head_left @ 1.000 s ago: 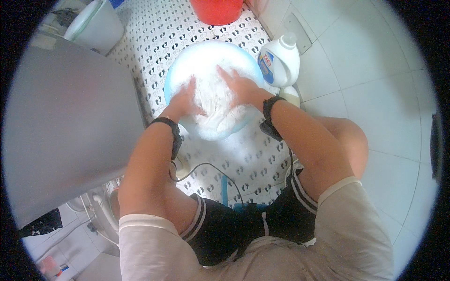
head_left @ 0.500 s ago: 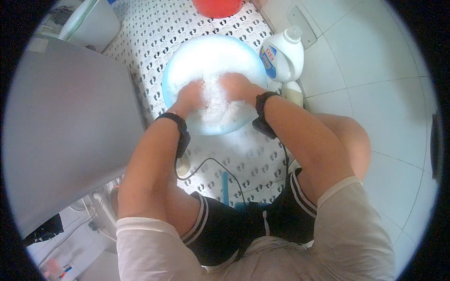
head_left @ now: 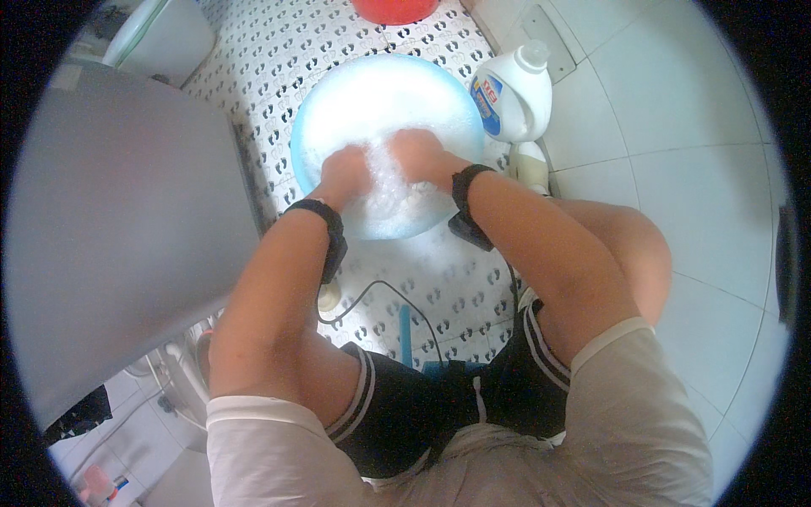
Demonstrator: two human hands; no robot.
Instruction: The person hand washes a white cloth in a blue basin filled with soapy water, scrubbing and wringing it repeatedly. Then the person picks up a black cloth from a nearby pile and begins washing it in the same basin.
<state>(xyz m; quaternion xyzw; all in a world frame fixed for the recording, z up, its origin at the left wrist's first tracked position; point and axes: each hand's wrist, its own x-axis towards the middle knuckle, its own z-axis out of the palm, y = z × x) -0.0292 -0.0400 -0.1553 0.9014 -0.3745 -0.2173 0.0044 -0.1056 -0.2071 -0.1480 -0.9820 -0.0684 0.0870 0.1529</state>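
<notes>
A round light-blue basin (head_left: 314, 110) full of soapy water stands on a footprint-patterned mat (head_left: 279, 51). Both my hands are down in the suds at its near side. My left hand (head_left: 345, 171) and my right hand (head_left: 420, 155) are bunched close together around a white cloth (head_left: 384, 182) that is mostly buried in foam. The fingers are hidden under the suds. Each wrist wears a black band.
A white detergent jug (head_left: 517, 100) with a blue label stands right of the basin. A red tub (head_left: 393, 8) sits at the far edge. A large grey surface (head_left: 118, 237) fills the left. White floor tiles (head_left: 676, 169) lie to the right. A black cable (head_left: 380, 291) runs across the mat.
The hands have pulled toward the basin's near side and closed together on the cloth. The view has shifted, so the basin sits slightly lower in the picture.
</notes>
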